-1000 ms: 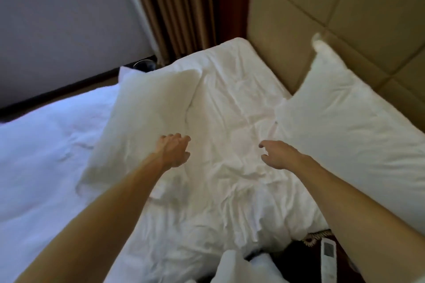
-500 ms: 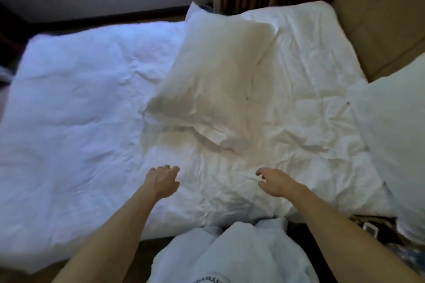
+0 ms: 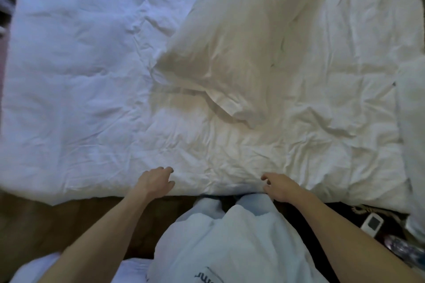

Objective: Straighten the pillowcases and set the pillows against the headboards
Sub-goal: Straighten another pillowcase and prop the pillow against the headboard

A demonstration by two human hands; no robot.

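Pillows: two in view. One full pillow (image 3: 239, 43) lies flat on the duvet (image 3: 92, 76), toward its far right part, loose pillowcase end pointing at the near edge. A second pillow (image 3: 411, 122) shows only as a strip beyond the duvet's right side, cut off by the frame.
Duvet: one, white, wrinkled, covering the bed; far edge cut off.
Hands: two, both bare, both empty.
Left hand (image 3: 156, 180): at the duvet's near edge, fingers loosely curled, holding nothing; contact with the fabric cannot be told.
Right hand (image 3: 279, 185): at the same near edge, well apart from the left hand, fingers half spread, gripping nothing.
Remote control (image 3: 371, 224): one, beyond the duvet's near right corner, partly hidden.
Headboard: out of view.
Dark items beside the remote control: blurred, not identifiable.
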